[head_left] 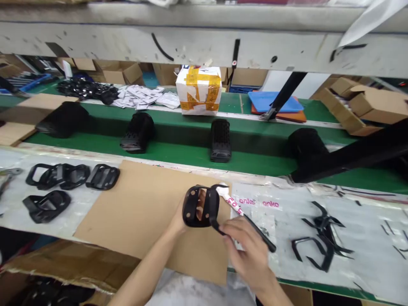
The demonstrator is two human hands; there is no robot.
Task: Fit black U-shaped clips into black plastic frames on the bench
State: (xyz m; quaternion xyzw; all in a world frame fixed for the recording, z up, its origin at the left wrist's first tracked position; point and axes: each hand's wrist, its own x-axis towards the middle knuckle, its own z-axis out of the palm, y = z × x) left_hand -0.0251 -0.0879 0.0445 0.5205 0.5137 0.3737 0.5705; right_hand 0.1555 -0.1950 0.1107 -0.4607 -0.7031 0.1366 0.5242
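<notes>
a long green conveyor belt crosses the view at 12 o'clock, carrying a row of black padded moulded parts, with a white carton bound in yellow tape and a blue tray beyond it. nearer, a pale work bench covered in clear plastic sheeting runs side to side, and a broad brown cardboard sheet lies on it. at 9 o'clock on the sheeting sit several flat black plastic frames; at 3 o'clock lies a loose heap of thin black plastic pieces.

the work in hand is at 6 o'clock, above the cardboard's right edge. the left hand holds up a black moulded plastic frame, its fingers mostly hidden behind it and closed around its back. the right hand has its fingers together, pinching a thin black strip against the frame's lower edge. a white and pink paper tag wraps the strip's far end. bare cardboard gives open room at 9 o'clock; the sheeting's edge lies just past the strip.
</notes>
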